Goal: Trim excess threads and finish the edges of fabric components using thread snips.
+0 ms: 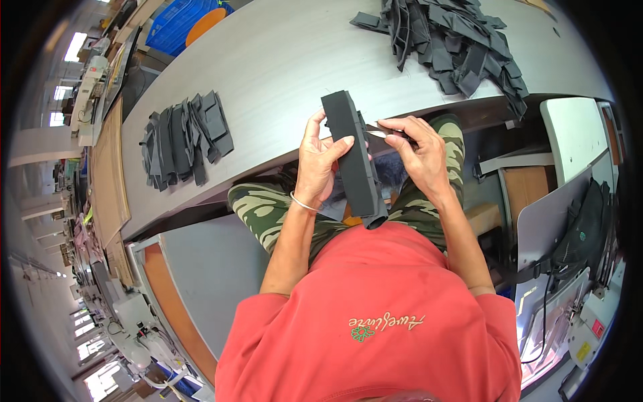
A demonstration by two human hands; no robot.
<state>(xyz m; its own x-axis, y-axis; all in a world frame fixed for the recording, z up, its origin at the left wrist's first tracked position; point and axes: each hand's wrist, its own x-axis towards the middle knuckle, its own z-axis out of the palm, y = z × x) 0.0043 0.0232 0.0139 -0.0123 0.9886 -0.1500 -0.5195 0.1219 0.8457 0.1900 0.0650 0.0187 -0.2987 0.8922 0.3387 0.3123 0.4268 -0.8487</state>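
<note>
My left hand [319, 163] grips a long black folded fabric piece [357, 164], thumb on its face and fingers behind. The piece stands tilted over my lap, its lower end near my red shirt. In my right hand [422, 155] is a small pair of dark-handled thread snips [378, 132], mostly hidden by the fingers. Their shiny tip points at the right edge of the fabric piece. On the table to the left lies a row of similar dark fabric pieces [186, 139]. A larger loose heap of dark fabric pieces [455, 47] lies at the far right, some hanging over the table's edge.
The pale table [268, 74] curves across in front of me. At the far left are a blue crate [171, 30] and an orange round thing [205, 27]. A grey panel [207, 275] stands at my left. On my right are a board [569, 137] and a black bag [583, 224].
</note>
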